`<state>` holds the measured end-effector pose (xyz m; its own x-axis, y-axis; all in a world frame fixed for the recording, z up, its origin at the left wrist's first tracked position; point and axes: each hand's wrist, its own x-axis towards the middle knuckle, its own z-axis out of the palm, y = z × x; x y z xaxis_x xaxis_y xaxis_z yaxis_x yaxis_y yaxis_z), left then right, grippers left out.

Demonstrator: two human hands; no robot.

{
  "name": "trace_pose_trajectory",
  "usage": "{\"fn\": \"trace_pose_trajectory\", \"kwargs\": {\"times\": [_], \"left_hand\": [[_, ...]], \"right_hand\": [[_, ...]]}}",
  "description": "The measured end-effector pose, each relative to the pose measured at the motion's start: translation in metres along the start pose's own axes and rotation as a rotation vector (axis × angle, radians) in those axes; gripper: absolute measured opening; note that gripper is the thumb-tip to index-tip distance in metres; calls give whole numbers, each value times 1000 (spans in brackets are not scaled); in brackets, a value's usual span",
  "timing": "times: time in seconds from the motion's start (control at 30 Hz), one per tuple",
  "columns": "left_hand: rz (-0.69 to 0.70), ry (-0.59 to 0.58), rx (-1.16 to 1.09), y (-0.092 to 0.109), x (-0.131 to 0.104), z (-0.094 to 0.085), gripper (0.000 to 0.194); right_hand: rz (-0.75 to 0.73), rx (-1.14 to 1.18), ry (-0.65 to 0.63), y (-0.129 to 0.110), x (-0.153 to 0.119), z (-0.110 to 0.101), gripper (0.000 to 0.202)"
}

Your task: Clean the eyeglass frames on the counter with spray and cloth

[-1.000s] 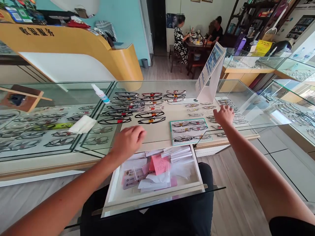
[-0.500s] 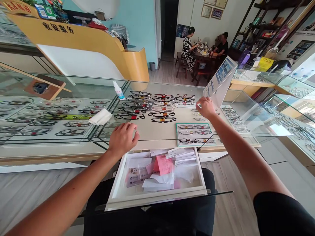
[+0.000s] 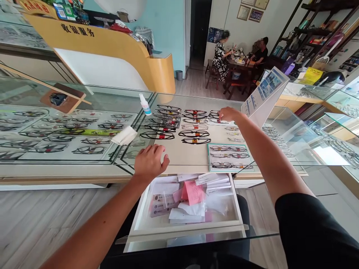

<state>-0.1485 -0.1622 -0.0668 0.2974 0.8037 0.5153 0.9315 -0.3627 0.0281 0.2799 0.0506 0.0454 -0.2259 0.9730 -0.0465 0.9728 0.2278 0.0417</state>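
My right hand (image 3: 229, 114) reaches over the glass counter (image 3: 179, 158). Its bent fingers cover the right end of a dark pair of eyeglasses (image 3: 214, 114) in the back right group; whether they touch the frame I cannot make out. My left hand (image 3: 150, 161) is at the counter's front edge, loosely curled, thumb apart, holding nothing. Dark eyeglasses (image 3: 194, 133) with coloured tags lie in rows between the hands. Nearer me, a teal-edged tray (image 3: 209, 158) bears several more pairs. Below, a white drawer (image 3: 238, 209) stands pulled out, with papers and a pink slip (image 3: 193, 192) inside.
A white spray bottle (image 3: 145, 105) and a folded white cloth or tissue (image 3: 124, 135) are left of the rows. A tilted display board (image 3: 265, 95) stands beyond my right arm. Two people sit at a table (image 3: 238, 65) in the back.
My right hand has moved left, onto the back right eyeglasses. The view has shifted, so the counter and drawer appear further right. The eyeglasses keep their arrangement.
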Motion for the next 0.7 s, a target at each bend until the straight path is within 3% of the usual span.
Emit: {"fn": "trace_pose_trajectory", "kwargs": {"times": [0.1,0.3,0.5,0.6,0.7], "left_hand": [[1,-5,-11,1,1,-1,21],[-17,-39,-30,5,5,-4,23],[-53,-50,-51,9,9,-6,22],[-65,-50,-72,11,10,-5,22],[-74,-43,-86,12,11,-5,21]], "right_hand": [[28,4,-86,-9,-7,-4,21],[47,26,-66,-20,-53,-22,27],[-138,212,-42,-26,-149,-51,32],[-357,502,-220,-40,-206,-55,29],[-492,633,-418,-64,-256,-36,28]]}}
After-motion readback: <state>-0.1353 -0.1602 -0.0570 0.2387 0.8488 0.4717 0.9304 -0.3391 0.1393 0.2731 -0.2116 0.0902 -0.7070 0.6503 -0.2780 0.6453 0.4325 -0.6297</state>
